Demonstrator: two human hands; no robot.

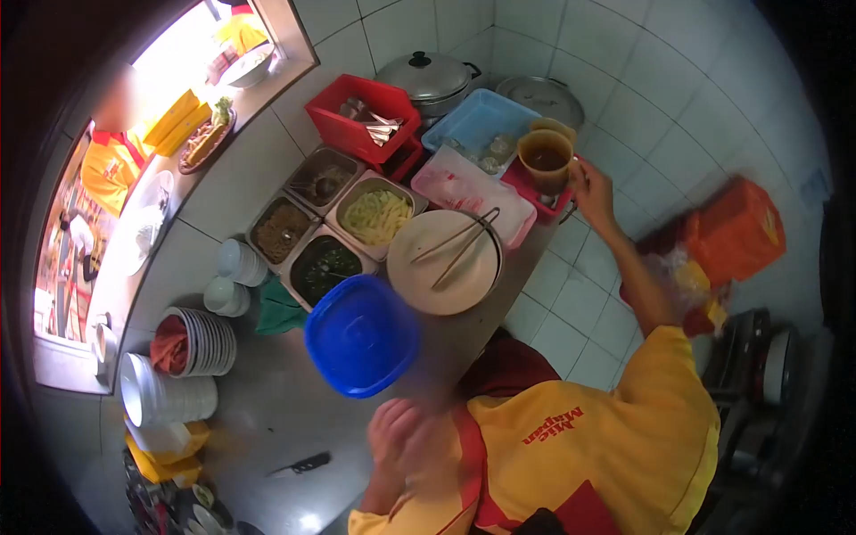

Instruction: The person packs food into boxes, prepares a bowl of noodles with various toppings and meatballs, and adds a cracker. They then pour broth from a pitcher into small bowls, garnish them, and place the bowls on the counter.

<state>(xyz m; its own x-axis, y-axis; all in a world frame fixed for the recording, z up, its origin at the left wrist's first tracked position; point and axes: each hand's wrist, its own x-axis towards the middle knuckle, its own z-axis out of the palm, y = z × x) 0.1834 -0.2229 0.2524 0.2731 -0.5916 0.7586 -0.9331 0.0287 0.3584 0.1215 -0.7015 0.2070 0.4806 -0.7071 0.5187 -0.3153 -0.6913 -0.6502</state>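
My right hand (590,189) is closed on the handle of a tan mug (546,159) with dark brown liquid in it. Just behind that mug, at the corner of a blue tray (477,116), another tan mug (555,127) partly shows. Over the near side of the counter is my left hand (397,432), blurred, its fingers loosely bent and apart, with nothing visible in them. A blue plastic tub (361,334) lies beyond it. Tongs (464,250) rest across a large white bowl (415,285) between the tub and the food pans.
Metal pans hold chopped pale vegetables (376,214), greens (325,267) and brown food (281,234). A knife (303,464) lies on the steel counter (259,392). Stacked bowls (209,343) line the left. A red cutlery bin (357,120) and lidded pot (426,76) stand behind; people are beyond the opening.
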